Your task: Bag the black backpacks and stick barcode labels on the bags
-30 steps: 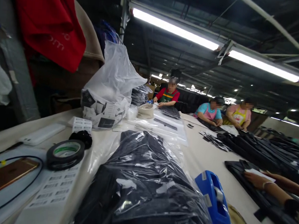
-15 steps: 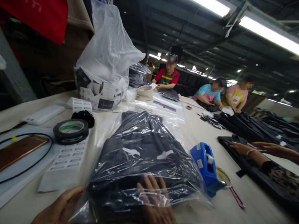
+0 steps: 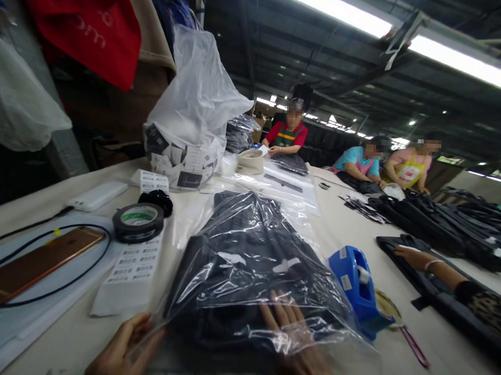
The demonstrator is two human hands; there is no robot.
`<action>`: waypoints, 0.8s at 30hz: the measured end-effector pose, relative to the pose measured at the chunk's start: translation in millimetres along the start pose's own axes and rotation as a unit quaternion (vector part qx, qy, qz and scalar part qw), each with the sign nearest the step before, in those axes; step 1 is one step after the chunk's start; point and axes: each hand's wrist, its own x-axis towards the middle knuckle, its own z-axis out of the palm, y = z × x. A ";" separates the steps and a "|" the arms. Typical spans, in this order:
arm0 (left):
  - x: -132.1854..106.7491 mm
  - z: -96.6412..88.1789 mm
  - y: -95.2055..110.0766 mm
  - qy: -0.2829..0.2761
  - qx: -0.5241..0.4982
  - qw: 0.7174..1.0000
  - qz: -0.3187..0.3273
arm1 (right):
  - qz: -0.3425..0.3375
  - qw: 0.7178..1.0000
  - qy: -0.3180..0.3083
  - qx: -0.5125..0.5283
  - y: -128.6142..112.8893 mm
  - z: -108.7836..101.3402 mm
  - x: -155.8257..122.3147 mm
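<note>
A clear plastic bag (image 3: 245, 288) lies in front of me around a folded black fabric item (image 3: 231, 237) with two white patches showing. My left hand (image 3: 124, 349) is at the near left corner of the bag, its fingers closed on the plastic edge. Under the film at the bag's near end is my right hand (image 3: 297, 338), its fingers stretched out and spread against the black fabric. The plastic's glare blurs the fabric item's details.
On the left lie a phone (image 3: 40, 260), a black tape roll (image 3: 138, 222) and label sheets (image 3: 130, 273). A blue tape dispenser (image 3: 356, 288) stands right of the bag. Further right, a co-worker's hand (image 3: 415, 257) rests on black fabric. A tag-filled plastic bag (image 3: 190, 123) stands behind.
The view has shifted so that most things sit further right. My right hand has slid slightly right within the bag. One of the co-worker's two hands has left the view.
</note>
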 end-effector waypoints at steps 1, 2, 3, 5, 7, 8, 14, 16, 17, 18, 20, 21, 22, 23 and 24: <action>3.0 -0.5 3.4 -0.022 -0.018 0.999 -0.027 | 0.008 1.000 -0.018 0.023 5.0 -0.9 -1.3; 5.8 -0.9 8.3 -0.037 -0.036 0.997 -0.056 | 0.011 0.998 -0.035 0.051 9.8 -1.4 -2.6; 8.2 -0.8 14.0 -0.038 -0.057 0.994 -0.082 | 0.017 0.995 -0.046 0.084 14.5 -1.5 -4.0; 10.2 1.6 25.1 -0.007 -0.108 0.988 -0.108 | 0.031 0.985 -0.058 0.159 22.5 -0.9 -6.3; 7.3 6.3 32.5 0.021 -0.158 0.979 -0.123 | 0.059 0.968 -0.059 0.235 28.6 -1.4 -6.7; 4.1 9.0 34.3 0.023 -0.177 0.974 -0.137 | 0.072 0.959 -0.060 0.268 31.2 -2.9 -5.5; -5.4 17.0 39.9 -0.042 -0.229 0.946 -0.224 | 0.091 0.916 -0.148 0.361 54.2 -28.2 26.6; 1.3 14.6 46.9 -0.038 -0.270 0.934 -0.233 | 0.095 0.906 -0.184 0.370 62.6 -33.3 36.6; 4.9 13.0 50.7 -0.028 -0.288 0.928 -0.235 | 0.101 0.906 -0.189 0.365 64.9 -33.2 38.7; 7.7 11.7 53.9 -0.012 -0.301 0.924 -0.236 | 0.108 0.909 -0.188 0.357 65.2 -31.1 38.3; 9.1 10.8 56.5 0.033 -0.319 0.918 -0.233 | 0.114 0.922 -0.171 0.329 58.6 -21.9 30.5; 7.4 11.6 55.5 0.051 -0.321 0.916 -0.235 | 0.113 0.933 -0.148 0.308 51.9 -15.8 24.1; 4.4 13.1 53.2 0.063 -0.315 0.915 -0.242 | 0.109 0.947 -0.115 0.279 43.6 -9.6 16.8; 0.6 15.2 50.0 0.065 -0.302 0.917 -0.252 | 0.102 0.961 -0.079 0.246 34.5 -4.0 9.4; -3.2 17.5 46.4 0.055 -0.283 0.921 -0.261 | 0.094 0.972 -0.045 0.212 25.2 0.7 2.6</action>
